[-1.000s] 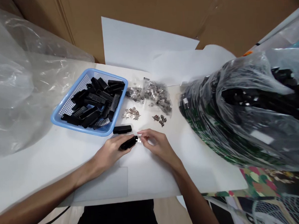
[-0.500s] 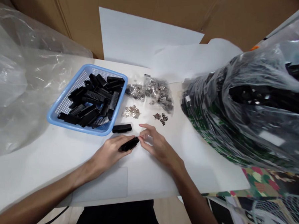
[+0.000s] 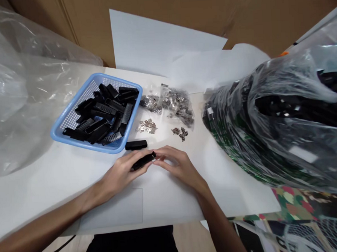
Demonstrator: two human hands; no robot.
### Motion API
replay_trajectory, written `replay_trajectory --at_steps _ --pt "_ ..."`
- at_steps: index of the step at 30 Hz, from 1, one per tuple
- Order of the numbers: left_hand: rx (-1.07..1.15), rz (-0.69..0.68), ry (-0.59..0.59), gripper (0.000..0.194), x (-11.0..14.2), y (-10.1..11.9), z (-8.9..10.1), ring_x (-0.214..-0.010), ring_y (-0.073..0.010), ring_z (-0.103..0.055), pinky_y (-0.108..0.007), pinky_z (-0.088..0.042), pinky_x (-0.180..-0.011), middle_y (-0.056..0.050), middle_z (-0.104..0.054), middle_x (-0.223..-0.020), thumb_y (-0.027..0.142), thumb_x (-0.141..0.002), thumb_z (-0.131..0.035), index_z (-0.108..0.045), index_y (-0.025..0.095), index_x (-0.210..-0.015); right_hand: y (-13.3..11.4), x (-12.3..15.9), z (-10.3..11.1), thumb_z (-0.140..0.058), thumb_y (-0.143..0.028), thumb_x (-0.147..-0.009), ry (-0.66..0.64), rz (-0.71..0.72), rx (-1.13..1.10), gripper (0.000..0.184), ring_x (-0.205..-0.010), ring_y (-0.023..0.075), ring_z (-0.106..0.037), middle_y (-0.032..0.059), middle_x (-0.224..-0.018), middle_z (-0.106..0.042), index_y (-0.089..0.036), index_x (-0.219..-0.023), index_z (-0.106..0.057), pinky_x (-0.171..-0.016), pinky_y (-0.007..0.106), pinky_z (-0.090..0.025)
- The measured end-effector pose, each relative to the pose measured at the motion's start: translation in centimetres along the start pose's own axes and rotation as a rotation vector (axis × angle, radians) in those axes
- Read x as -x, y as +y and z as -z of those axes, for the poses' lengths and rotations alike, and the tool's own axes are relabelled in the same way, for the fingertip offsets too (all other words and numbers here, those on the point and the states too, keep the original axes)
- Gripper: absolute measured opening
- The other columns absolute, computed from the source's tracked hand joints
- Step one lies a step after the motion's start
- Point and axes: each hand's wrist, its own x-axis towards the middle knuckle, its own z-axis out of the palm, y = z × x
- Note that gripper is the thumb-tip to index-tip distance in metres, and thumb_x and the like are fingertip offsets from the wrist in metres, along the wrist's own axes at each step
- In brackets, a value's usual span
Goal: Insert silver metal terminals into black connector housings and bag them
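My left hand (image 3: 122, 171) is closed round a black plastic housing (image 3: 142, 162), long and hollow, just above the white table. At the housing's right end, my right hand (image 3: 177, 163) has thumb and fingers drawn together in a pinch; whatever lies between the fingertips is hidden. Another black housing (image 3: 136, 145) lies on the table just beyond my left hand. Small flat silvery metal pieces (image 3: 146, 126) are heaped behind it. A smaller pile of darker metal clips (image 3: 180, 133) lies further right.
A blue basket (image 3: 55, 133) with several black housings stands at the left. Clear bags of small metal parts (image 3: 177, 103) lie behind the piles. On the right bulges a large plastic bag (image 3: 242, 137) of dark items. Clear plastic sheeting (image 3: 42, 98) covers the far left.
My right hand's raised index finger has come down, and its fingertips have closed at the end of the housing. My left hand keeps hold of the housing, almost in place.
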Motion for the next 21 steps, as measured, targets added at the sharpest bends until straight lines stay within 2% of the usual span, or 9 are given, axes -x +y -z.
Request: replay_trajectory --at_steps 3,7,12,17,21 --pt "-0.011 -0.072 -0.017 0.031 -0.19 0.21 0.08 -0.101 -0.0173 -0.076 -0.028 -0.062 -0.091 -0.006 -0.076 -0.116 0.022 -0.104 -0.06 -0.064 0.023 -0.135 0.06 0.0 -0.13 -0.074 -0.025 -0.095 0.055 0.033 -0.003 0.023 -0.087 0.0162 -0.07 0.004 -0.105 -0.075 -0.026 -0.117 -0.075 -0.083 0.032 -0.06" --pt "-0.028 -0.127 -0.007 0.031 -0.27 0.24 0.07 -0.1 -0.0169 -0.074 -0.028 -0.062 -0.089 -0.006 -0.075 -0.113 0.02 -0.105 -0.059 -0.066 0.023 -0.134 -0.09 0.04 -0.13 -0.076 -0.023 -0.093 0.066 0.031 -0.009 0.023 -0.085 0.0159 -0.071 0.0034 -0.103 -0.075 -0.026 -0.116 -0.075 -0.08 0.031 -0.06" --pt "-0.007 -0.119 -0.026 0.036 0.0 0.07 0.08 -0.102 -0.0167 -0.073 -0.028 -0.062 -0.089 -0.007 -0.072 -0.117 0.019 -0.104 -0.059 -0.062 0.024 -0.139 -0.17 0.08 -0.01 -0.077 -0.022 -0.093 0.059 0.028 -0.035 0.023 -0.087 0.0155 -0.07 0.0028 -0.101 -0.075 -0.026 -0.115 -0.076 -0.078 0.029 -0.058" --pt "0.004 -0.115 -0.062 0.04 -0.06 0.01 0.2 -0.105 -0.0168 -0.073 -0.029 -0.061 -0.093 -0.006 -0.071 -0.12 0.017 -0.103 -0.06 -0.061 0.027 -0.142 -0.32 0.09 0.18 -0.075 -0.029 -0.094 0.04 -0.009 -0.055 0.021 -0.085 0.0158 -0.069 0.0034 -0.099 -0.075 -0.024 -0.114 -0.076 -0.08 0.032 -0.06" --pt "-0.002 -0.15 -0.04 0.041 -0.27 0.24 0.28 -0.105 -0.0176 -0.073 -0.029 -0.062 -0.092 -0.007 -0.072 -0.119 0.017 -0.103 -0.06 -0.061 0.026 -0.143 -0.52 0.03 0.28 -0.075 -0.035 -0.094 0.036 -0.025 -0.07 0.022 -0.084 0.0165 -0.07 0.0045 -0.098 -0.075 -0.023 -0.112 -0.076 -0.08 0.033 -0.06"
